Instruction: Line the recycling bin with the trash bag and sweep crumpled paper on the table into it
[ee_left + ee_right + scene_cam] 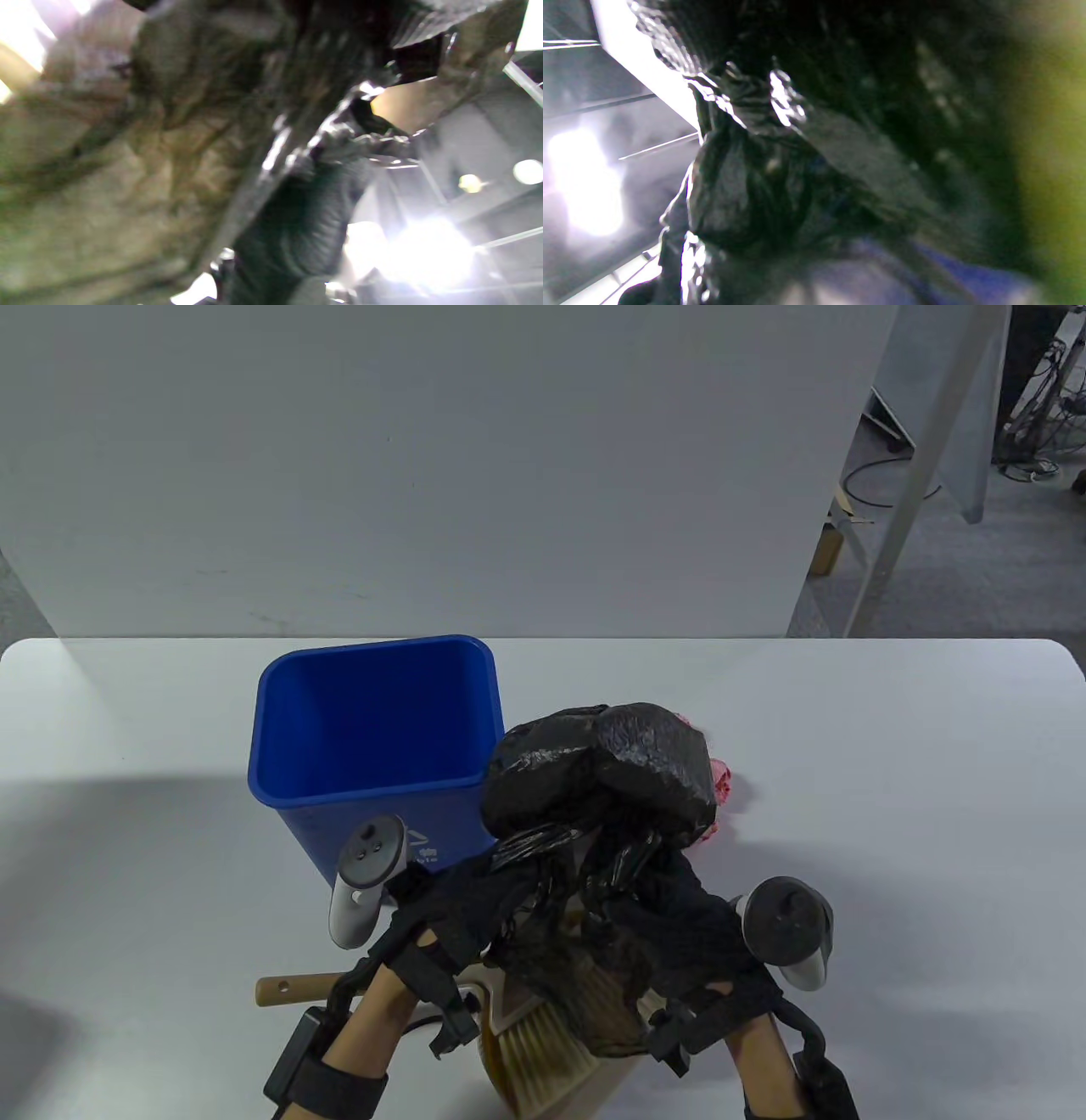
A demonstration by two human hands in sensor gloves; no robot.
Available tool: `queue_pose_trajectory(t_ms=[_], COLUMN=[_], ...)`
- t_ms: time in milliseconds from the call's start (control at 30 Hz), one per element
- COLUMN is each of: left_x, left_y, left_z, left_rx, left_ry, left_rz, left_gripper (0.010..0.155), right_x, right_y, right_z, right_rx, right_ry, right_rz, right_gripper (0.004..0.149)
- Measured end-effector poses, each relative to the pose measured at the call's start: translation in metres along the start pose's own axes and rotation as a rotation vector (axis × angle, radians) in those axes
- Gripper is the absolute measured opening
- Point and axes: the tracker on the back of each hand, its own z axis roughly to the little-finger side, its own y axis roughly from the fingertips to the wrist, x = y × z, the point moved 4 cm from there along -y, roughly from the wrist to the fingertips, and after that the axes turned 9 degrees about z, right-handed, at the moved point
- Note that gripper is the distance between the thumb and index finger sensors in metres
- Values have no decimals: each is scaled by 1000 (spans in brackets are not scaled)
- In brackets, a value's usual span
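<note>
The blue recycling bin [373,729] stands unlined on the white table [891,814], left of centre. A crumpled black trash bag [602,776] is held up just right of the bin, above the table. Both gloved hands grip its lower part: my left hand [475,912] from the left, my right hand [679,933] from the right. Pink crumpled paper [721,785] peeks out behind the bag's right side. The bag [339,140] fills the left wrist view, and the bag [746,182] fills the right wrist view too, both blurred.
A hand brush with a wooden handle [293,988] and pale bristles [534,1052] lies on a dustpan at the table's near edge, under my hands. A grey wall panel [424,466] rises behind the table's far edge.
</note>
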Motion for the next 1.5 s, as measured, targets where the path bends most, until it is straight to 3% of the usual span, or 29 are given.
queue_pose_trajectory(t_ms=[100, 267, 367, 567, 700, 967, 1200, 1433, 1500], left_x=[8, 27, 32, 7, -18, -48, -61, -84, -105], left_y=[-3, -7, -3, 27, 52, 95, 107, 100, 94], left_z=[-4, -20, -40, -82, -111, -166, -202, -194, -180], left_rx=[102, 246, 303, 367, 402, 407, 430, 182, 0], left_ry=[121, 308, 324, 152, 52, -79, -174, -213, -216], left_rz=[57, 154, 172, -59, -196, -318, -353, -478, -543], left_gripper=[52, 51, 51, 51, 55, 58, 58, 55, 54], right_x=[-3, -15, -22, -34, -53, -104, -118, -130, -132], right_y=[1, 0, -8, -42, -72, -122, -150, -165, -170], right_z=[-10, -24, -33, -67, -91, -137, -153, -113, -86], right_rx=[62, 97, 95, 144, 170, 261, 372, 169, -37], right_ry=[-70, -255, -418, -359, -367, -414, -499, -593, -604], right_rz=[63, 73, 109, 136, 69, -39, -53, -47, -30], right_gripper=[36, 37, 37, 39, 39, 39, 38, 39, 39])
